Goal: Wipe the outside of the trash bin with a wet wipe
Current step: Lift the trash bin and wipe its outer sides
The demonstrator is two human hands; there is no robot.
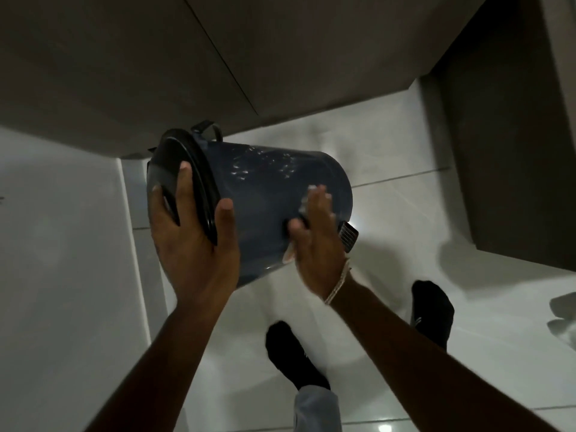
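A dark blue trash bin [265, 185] is held up off the floor and tipped on its side, its black lid [184, 179] pointing left and its base right. My left hand [193, 244] grips the lid end, fingers over the lid and thumb on the bin's wall. My right hand [318, 241] lies flat against the bin's lower wall near the base, pressing a white wet wipe [307, 198] that shows only around the fingertips. A ribbed foot pedal [349, 235] sticks out by the base, just right of that hand.
Glossy white floor tiles [389, 275] lie below, with my two feet in black socks [296, 357] on them. Grey cabinet fronts [124, 73] stand behind the bin. A dark cabinet side [514, 151] rises at the right, a white panel [62, 260] at the left.
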